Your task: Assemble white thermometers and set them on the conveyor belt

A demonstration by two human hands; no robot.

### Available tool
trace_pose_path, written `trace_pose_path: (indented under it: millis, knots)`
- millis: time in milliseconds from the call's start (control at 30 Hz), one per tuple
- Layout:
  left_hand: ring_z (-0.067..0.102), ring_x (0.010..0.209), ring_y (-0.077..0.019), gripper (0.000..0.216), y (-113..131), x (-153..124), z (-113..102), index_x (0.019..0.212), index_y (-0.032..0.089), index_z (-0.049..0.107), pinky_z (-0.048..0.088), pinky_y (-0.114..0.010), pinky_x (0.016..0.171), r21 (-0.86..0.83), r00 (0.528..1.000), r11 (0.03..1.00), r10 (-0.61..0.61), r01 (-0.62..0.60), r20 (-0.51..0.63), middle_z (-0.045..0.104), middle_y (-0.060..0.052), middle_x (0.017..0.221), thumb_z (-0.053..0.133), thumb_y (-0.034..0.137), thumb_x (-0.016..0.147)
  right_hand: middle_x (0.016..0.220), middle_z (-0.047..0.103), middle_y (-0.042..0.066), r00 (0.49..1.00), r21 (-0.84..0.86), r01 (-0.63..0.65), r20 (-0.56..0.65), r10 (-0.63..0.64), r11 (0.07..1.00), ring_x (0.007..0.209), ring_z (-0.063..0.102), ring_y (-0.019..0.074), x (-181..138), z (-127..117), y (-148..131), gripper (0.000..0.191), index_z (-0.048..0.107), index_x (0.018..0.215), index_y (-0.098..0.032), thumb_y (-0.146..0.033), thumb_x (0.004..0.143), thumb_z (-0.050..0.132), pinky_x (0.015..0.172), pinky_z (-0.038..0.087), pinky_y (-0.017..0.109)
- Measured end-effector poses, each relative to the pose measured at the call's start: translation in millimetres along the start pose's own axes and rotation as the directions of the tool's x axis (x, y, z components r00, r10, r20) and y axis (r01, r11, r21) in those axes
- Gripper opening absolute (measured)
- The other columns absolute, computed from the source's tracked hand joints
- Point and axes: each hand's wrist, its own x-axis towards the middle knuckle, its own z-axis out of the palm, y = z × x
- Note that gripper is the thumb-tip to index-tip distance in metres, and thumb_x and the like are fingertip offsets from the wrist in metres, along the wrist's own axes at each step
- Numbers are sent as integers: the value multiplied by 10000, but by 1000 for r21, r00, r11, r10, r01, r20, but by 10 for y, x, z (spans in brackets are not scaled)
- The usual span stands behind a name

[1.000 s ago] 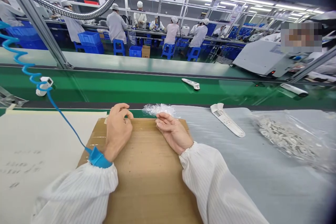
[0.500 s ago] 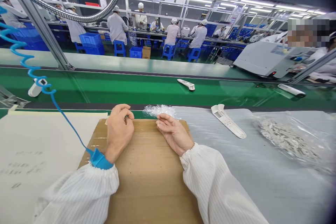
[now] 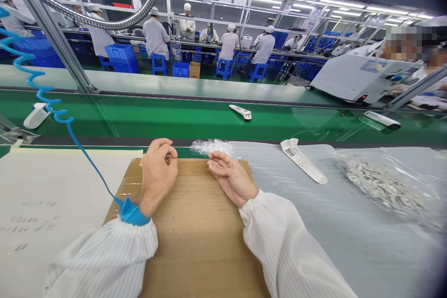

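Observation:
My left hand (image 3: 159, 172) rests on a brown cardboard sheet (image 3: 195, 242), fingers curled and thumb pinched to fingertips; what they hold, if anything, is too small to see. A blue wrist strap (image 3: 131, 212) with a coiled blue cord (image 3: 52, 107) is on that wrist. My right hand (image 3: 231, 178) lies on the cardboard's far edge, fingers stretched leftward, fingertips just below a crumpled piece of clear plastic (image 3: 213, 146). A white elongated plastic shell (image 3: 303, 160) lies to the right on the grey mat.
A clear bag of small pale parts (image 3: 380, 186) sits at the right. A white paper sheet (image 3: 42, 195) lies left. On the green conveyor belt (image 3: 174, 118) behind lie white handheld devices (image 3: 240, 111), (image 3: 34, 116), (image 3: 382, 120). Beyond, a white machine (image 3: 349, 77) and seated workers.
The white devices on the green belt have travelled to the left. Both my hands stay almost where they were; the left fingers have curled a little tighter.

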Motion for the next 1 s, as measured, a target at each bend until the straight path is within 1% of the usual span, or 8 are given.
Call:
trace_pose_path:
  millis: [167,267,333,400,500,600,833,1000]
  knots:
    - [620,897,-175,149,-8,-3,20,690,171,591,533,-267,663,-71,1000,997,-15,15,-1,625,-69,1064,512,50,725,990,688,-17,1000,-19,5,30,-4,1000,903,619,97,20,-45,27,400,737,868,-236,-116,528,910,995,451,256]
    - [609,986,-177,86,22,18,25,712,168,608,542,-264,739,-300,990,943,-130,141,57,620,-70,1092,592,94,752,1031,689,-16,998,-45,17,59,-15,999,949,617,99,35,-75,43,378,741,892,-246,-130,570,901,1016,441,248]
    - [612,958,-155,97,54,45,11,782,168,610,538,-254,764,-552,949,772,-245,314,197,636,-64,1082,700,165,747,1052,687,-15,998,-67,21,57,-17,998,981,613,103,40,-83,47,367,743,903,-252,-139,590,897,1026,438,243]
    - [612,861,-112,260,86,72,-24,877,170,597,531,-228,749,-735,875,475,-285,483,391,650,-46,1044,792,215,710,1057,684,-15,999,-78,20,47,-16,997,998,611,105,42,-82,45,367,744,908,-254,-151,594,902,1021,444,232]
    - [595,791,-67,425,120,94,-109,961,176,586,512,-169,706,-799,798,108,-214,592,563,642,-16,998,875,221,652,1063,678,-13,999,-83,3,45,0,997,1007,610,105,39,-73,36,374,745,911,-254,-173,589,915,999,463,208]
    - [562,748,-41,516,135,95,-197,996,189,597,492,-126,661,-791,781,-64,-126,608,611,626,0,975,925,228,599,1061,673,-7,1000,-102,-15,26,18,995,1008,611,114,32,-63,23,400,744,918,-258,-193,569,928,972,487,195]
    - [533,702,-37,522,143,99,-229,951,193,608,473,-132,616,-789,786,-99,-81,606,613,624,8,937,949,251,560,1096,670,16,1000,-171,-19,-8,18,985,1041,622,155,51,-80,15,442,730,930,-270,-230,540,933,980,523,221]
    - [611,835,-87,395,94,58,-55,872,154,613,494,-228,805,-850,842,60,-183,524,507,667,-30,971,905,193,608,1166,677,53,999,-343,19,-20,-28,939,1151,615,253,-2,-72,13,452,717,976,-305,-340,568,907,989,549,332]
